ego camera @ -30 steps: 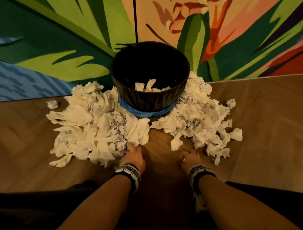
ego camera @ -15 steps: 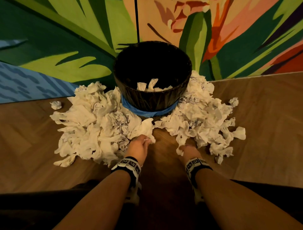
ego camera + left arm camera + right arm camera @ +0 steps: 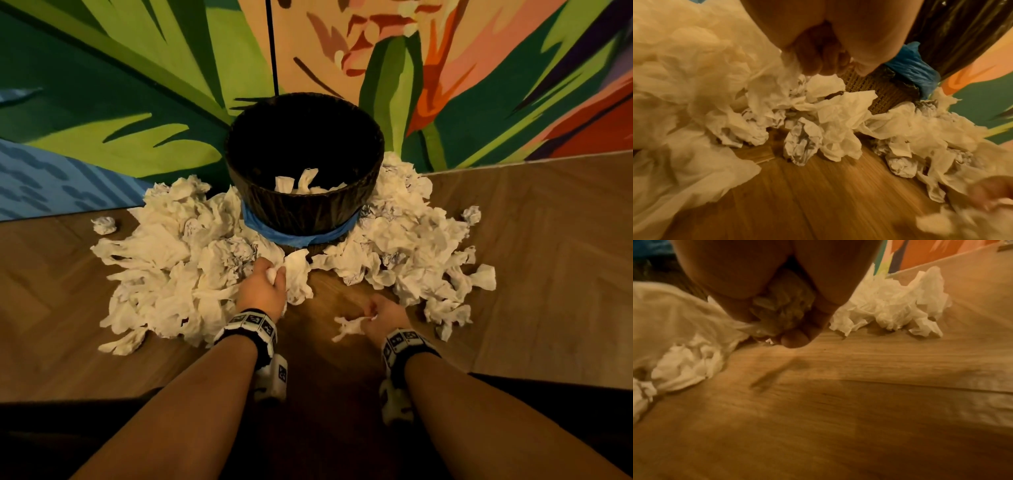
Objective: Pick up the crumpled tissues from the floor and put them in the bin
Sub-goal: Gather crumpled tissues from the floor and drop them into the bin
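A dark bin [image 3: 305, 205] with a blue bag band stands against the wall, a few tissues [image 3: 301, 183] inside it. Crumpled white tissues lie heaped on the floor to its left [image 3: 171, 260] and right [image 3: 414, 246]. My left hand [image 3: 270, 279] grips a tissue [image 3: 297, 277] at the left heap's near edge, just in front of the bin. My right hand [image 3: 373, 313] holds a crumpled tissue [image 3: 349, 327] low over the floor, near the right heap. In the right wrist view the fingers [image 3: 795, 337] curl round that tissue [image 3: 781, 311]. Curled left fingers [image 3: 818, 61] clutch tissue [image 3: 772, 87].
A painted wall [image 3: 137, 102] rises right behind the bin. A lone tissue ball [image 3: 104, 225] lies at the far left and another [image 3: 472, 214] at the far right. Bare wooden floor [image 3: 548, 274] spreads on both sides and between my forearms.
Both hands reached forward into the heaps and closed on tissues. The right hand has since drawn back toward me with its tissue.
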